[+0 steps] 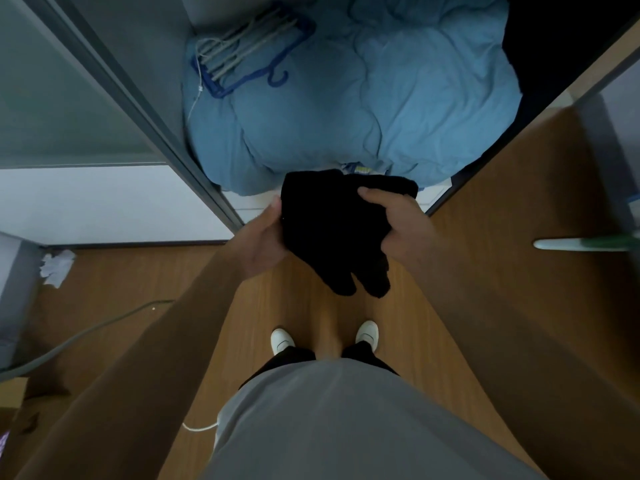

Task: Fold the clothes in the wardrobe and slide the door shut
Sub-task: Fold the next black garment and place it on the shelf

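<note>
Wooden floor (304, 306), open wardrobe (145, 98), blue bedding (398, 98), hangers (242, 53)

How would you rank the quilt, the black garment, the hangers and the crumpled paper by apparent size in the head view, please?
1. quilt
2. garment, though it is nearer the camera
3. hangers, close to the garment, so this pair is unsure
4. paper
</note>
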`<state>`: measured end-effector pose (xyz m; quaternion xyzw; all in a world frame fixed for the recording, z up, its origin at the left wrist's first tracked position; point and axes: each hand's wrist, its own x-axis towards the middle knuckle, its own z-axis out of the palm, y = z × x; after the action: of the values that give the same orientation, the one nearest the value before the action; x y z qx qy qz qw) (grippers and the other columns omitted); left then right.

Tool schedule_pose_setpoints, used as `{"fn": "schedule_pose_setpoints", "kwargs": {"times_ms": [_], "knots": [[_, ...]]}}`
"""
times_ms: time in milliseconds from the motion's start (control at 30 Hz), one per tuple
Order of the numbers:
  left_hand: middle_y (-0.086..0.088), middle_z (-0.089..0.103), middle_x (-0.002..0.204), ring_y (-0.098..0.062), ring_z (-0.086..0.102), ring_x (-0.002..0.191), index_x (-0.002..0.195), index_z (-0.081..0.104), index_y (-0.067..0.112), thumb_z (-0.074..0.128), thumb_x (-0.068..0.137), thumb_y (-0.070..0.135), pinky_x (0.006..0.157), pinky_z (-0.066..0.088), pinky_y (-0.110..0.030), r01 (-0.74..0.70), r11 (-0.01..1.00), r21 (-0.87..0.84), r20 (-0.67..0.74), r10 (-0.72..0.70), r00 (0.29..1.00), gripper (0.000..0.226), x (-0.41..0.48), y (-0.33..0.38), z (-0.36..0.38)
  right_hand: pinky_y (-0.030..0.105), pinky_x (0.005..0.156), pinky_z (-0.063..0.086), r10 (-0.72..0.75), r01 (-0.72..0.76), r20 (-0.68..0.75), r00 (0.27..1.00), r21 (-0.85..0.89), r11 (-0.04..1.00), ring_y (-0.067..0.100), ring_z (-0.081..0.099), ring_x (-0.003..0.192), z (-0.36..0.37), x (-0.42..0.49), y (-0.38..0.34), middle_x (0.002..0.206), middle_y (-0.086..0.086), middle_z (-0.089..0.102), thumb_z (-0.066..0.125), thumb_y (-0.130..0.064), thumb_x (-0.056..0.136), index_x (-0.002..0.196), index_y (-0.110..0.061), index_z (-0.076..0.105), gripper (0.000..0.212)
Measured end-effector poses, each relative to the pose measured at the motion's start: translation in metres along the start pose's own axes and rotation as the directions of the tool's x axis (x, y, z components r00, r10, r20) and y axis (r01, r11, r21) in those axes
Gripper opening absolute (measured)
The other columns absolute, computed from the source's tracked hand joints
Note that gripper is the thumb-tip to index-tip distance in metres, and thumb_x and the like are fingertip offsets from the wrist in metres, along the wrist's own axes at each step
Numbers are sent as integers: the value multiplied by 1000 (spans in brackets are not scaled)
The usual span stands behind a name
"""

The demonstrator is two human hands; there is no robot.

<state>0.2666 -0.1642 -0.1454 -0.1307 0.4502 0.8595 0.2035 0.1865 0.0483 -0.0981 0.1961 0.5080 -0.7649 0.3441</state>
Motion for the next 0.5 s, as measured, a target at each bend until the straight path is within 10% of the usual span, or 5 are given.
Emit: {"fn": "schedule_pose_setpoints", "kwargs": {"times_ms": [100,333,500], "knots": [[-10,70,123,-31,59,125,134,54,0,67,89,41,100,50,-34,-27,987,161,-142,50,989,62,10,-7,15,37,84,60,83,-83,-13,996,22,996,28,71,105,-8,-5,-17,117,14,73,67,-11,90,122,-5,70,33],[-9,77,108,-24,74,98,96,82,14,70,91,31,74,60,-31,-28,997,-74,-269,7,963,21,33,22,58,40,114,40,-30,16,146,989,100,995,27,53,134,-50,-10,-26,146,11,55,48,-49,102,140,-11,57,55],[-6,78,89,-18,76,77,93,75,12,68,93,31,62,57,-25,44,990,136,-488,28,873,21,32,35,50,36,99,53,-134,133,6,991,-193,972,30,67,113,-35,-3,9,120,15,71,63,-19,98,125,-3,67,31]]}}
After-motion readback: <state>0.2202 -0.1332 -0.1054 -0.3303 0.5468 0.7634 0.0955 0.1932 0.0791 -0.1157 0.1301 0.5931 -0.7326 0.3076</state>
